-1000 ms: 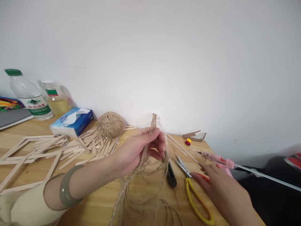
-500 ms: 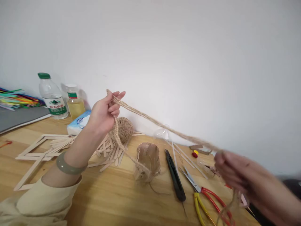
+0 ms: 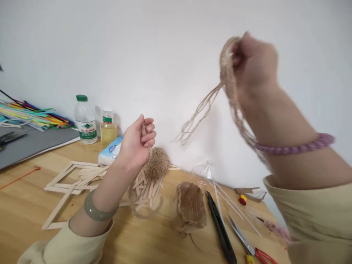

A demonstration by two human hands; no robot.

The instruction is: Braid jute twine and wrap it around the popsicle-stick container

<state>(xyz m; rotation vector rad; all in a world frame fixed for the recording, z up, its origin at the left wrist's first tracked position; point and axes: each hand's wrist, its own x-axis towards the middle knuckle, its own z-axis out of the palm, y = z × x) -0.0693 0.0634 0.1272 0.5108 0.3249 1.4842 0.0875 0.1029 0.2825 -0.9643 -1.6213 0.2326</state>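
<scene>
My left hand [image 3: 139,141] is closed around a braided piece of jute twine [image 3: 143,128], whose lower end hangs in a blurred curl by my forearm. Higher up at the right, my right hand [image 3: 255,66] grips a looped bundle of jute strands [image 3: 227,60]. Loose ends of that bundle swing out to the left, and a length trails down along my wrist. Behind my left hand lies a ball of jute twine [image 3: 158,163]. A small brown basket-like holder with a braided rim [image 3: 191,205] stands on the table between my arms.
A black utility knife [image 3: 221,227] and red-and-yellow-handled scissors [image 3: 243,240] lie right of the holder. Wooden craft sticks [image 3: 150,190] and stick frames [image 3: 59,203] cover the left. Behind them stand a water bottle [image 3: 86,124], a jar [image 3: 108,128] and a tissue pack [image 3: 110,150].
My right hand has swung up from the lower right with the strands, which are no longer stretched taut between my hands. My left hand has closed further around the braid. The view has shifted left.
</scene>
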